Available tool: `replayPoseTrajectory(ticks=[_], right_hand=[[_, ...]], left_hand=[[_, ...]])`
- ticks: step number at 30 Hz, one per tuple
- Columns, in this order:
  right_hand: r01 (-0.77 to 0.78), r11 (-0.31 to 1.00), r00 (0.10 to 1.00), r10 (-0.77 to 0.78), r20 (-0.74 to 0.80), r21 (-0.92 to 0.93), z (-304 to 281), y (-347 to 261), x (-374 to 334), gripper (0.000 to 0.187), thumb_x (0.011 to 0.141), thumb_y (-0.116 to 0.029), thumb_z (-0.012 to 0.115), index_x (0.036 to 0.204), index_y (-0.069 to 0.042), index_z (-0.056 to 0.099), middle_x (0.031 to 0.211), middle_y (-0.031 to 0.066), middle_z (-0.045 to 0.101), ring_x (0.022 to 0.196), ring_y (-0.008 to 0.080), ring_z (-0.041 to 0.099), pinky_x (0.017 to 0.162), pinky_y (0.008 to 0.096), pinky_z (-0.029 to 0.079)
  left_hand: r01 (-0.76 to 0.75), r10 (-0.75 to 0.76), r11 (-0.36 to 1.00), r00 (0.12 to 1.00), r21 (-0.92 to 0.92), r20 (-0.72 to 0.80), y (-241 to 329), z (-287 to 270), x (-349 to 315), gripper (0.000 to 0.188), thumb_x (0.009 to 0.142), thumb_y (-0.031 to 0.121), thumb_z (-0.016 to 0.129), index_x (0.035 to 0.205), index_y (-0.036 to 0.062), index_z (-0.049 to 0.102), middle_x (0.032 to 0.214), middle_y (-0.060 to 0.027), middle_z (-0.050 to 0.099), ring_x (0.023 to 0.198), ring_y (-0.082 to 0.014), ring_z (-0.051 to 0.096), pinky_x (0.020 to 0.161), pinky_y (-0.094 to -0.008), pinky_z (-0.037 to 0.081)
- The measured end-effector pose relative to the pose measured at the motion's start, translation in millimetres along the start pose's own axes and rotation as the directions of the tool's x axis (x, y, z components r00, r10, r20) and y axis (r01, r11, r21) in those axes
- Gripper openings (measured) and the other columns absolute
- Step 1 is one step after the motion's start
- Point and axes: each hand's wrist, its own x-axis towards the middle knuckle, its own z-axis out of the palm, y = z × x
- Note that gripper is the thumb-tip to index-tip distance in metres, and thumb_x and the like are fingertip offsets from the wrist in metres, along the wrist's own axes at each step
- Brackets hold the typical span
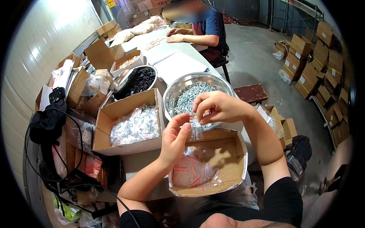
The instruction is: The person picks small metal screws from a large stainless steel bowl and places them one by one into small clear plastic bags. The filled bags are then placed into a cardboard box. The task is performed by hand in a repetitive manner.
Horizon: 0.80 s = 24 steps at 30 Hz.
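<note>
A small clear plastic bag hangs between my two hands, above the far end of an open cardboard box. My left hand pinches its edge between thumb and fingers. At the bag's mouth, the fingers of my right hand are curled together; whatever they hold is too small to make out. Just beyond my hands stands a steel bowl full of silvery screws. Several clear bags with red seal strips lie in the cardboard box nearest me.
On the left sits a box of filled clear packets. Behind it are a pan of black parts and a box of beige pieces. Another person works at the table's far end. Cartons stand at the right.
</note>
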Motion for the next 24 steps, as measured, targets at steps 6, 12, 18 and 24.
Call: replayPoseTrajectory(ticks=[6, 12, 18, 24], right_hand=[[-0.079, 0.997, 0.996, 0.079, 0.030, -0.012, 10, -8, 3, 0.013, 0.077, -0.005, 0.071, 0.087, -0.001, 0.064, 0.074, 0.0104, 0.065, 0.067, 0.0174, 0.063, 0.064, 0.0298, 0.049], [-0.116, 0.993, 0.993, 0.116, 0.021, -0.012, 13, -8, 6, 0.019, 0.079, -0.013, 0.072, 0.089, 0.001, 0.064, 0.073, 0.0126, 0.065, 0.068, 0.0182, 0.064, 0.063, 0.0303, 0.049], [-0.134, 0.986, 0.988, 0.140, 0.068, -0.095, 20, -1, 5, 0.021, 0.084, -0.017, 0.067, 0.091, 0.001, 0.063, 0.074, 0.0142, 0.064, 0.068, 0.0238, 0.063, 0.065, 0.0338, 0.049], [-0.075, 0.996, 0.989, 0.081, 0.120, -0.056, 19, 3, 6, 0.019, 0.084, -0.017, 0.066, 0.090, 0.001, 0.060, 0.080, 0.0144, 0.063, 0.074, 0.0246, 0.061, 0.068, 0.0344, 0.048]], left_hand=[[-0.001, 0.003, 1.000, 0.997, 0.024, -0.075, -3, 0, 2, 0.015, 0.095, 0.011, 0.059, 0.103, -0.0016, 0.061, 0.090, 0.0010, 0.063, 0.075, -0.0026, 0.052, 0.066, -0.0176, 0.042], [-0.017, 0.029, 0.995, 0.993, 0.103, -0.112, -2, 1, 0, 0.013, 0.094, 0.011, 0.060, 0.096, -0.0009, 0.061, 0.083, 0.0026, 0.060, 0.072, -0.0015, 0.049, 0.063, -0.0172, 0.040], [0.027, -0.016, 0.984, 0.998, 0.177, -0.068, 0, 2, -3, 0.013, 0.095, 0.012, 0.059, 0.093, -0.0008, 0.059, 0.077, 0.0036, 0.056, 0.066, -0.0009, 0.045, 0.055, -0.0185, 0.036], [0.045, -0.033, 0.979, 0.997, 0.199, -0.063, 6, 2, -4, 0.014, 0.095, 0.013, 0.058, 0.091, -0.0008, 0.058, 0.075, 0.0031, 0.055, 0.065, -0.0016, 0.044, 0.054, -0.0195, 0.036]])
